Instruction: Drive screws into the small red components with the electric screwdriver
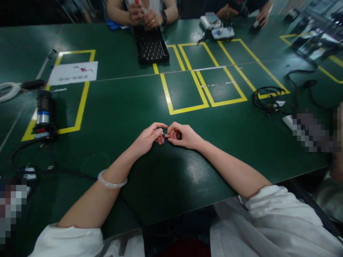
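Note:
My left hand (149, 137) and my right hand (184, 136) meet over the middle of the green table (112, 117), fingertips pinched together. Between them sits a tiny red and black part (166, 135), held by both hands. It is too small to make out in detail. A pale bangle (111, 182) circles my left wrist. Both forearms rest on the table, with white sleeves near my body.
A black tray (150, 45) lies at the far edge before another person's hands (143, 15). Yellow tape boxes (203, 76) mark the table. A dark cylindrical device (44, 112) with cables stands left. A coiled black cable (266, 98) lies right, white devices (218, 28) far right.

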A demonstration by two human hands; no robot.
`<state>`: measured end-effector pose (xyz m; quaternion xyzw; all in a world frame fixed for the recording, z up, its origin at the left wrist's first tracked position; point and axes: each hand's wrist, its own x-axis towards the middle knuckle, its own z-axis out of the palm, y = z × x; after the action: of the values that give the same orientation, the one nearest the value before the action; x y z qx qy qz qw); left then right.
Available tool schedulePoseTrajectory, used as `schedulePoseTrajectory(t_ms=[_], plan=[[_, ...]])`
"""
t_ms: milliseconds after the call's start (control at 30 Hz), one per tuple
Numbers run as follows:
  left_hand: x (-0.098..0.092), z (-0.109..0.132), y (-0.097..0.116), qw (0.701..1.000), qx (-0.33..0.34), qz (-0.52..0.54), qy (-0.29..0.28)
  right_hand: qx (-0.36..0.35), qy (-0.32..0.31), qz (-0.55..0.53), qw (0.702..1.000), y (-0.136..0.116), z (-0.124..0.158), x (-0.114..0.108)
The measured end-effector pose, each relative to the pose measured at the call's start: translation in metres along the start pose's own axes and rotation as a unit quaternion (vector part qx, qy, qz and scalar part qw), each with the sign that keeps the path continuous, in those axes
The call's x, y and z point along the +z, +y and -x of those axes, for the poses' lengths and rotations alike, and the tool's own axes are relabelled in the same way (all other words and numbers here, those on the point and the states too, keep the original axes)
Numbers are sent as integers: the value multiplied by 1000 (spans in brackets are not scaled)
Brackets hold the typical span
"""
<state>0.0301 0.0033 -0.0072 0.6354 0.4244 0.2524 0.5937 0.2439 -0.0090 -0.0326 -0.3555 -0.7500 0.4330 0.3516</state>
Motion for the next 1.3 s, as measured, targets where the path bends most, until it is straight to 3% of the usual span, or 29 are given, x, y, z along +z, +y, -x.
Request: schedulePoseTrajectory(t_ms=[367, 1300], plan=[[-3, 0, 0, 999, 1, 8, -33, -12, 13, 19, 1000, -4, 1, -1], [-3, 0, -3, 999, 8, 23, -32, -40, 10, 27, 999, 0, 1, -2]])
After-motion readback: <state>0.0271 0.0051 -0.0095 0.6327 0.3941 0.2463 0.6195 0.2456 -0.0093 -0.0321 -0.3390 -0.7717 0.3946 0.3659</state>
